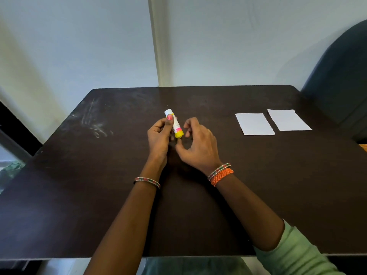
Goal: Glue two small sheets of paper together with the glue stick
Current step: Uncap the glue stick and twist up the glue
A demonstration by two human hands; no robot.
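The glue stick (174, 125) is held tilted above the middle of the table (99, 175), white end up and away, yellow end down toward the person. The left hand (160, 135) grips it around the barrel, thumb pressed on the front and fingers curled behind. The right hand (195, 145) sits just beside the yellow end with fingers loosely curled and parted, holding nothing; its fingertips are near the stick but seem not to touch it. Whether the cap is on cannot be told for certain, though no bare glue shows.

The two sheets (255, 124) (289, 120) lie flat and side by side, apart from each other, well off to the right of the hands. Both look clean and untouched by glue.

So the task seems barely begun: the stick is picked up, and uncapping, spreading glue on one sheet and pressing the other onto it are all left
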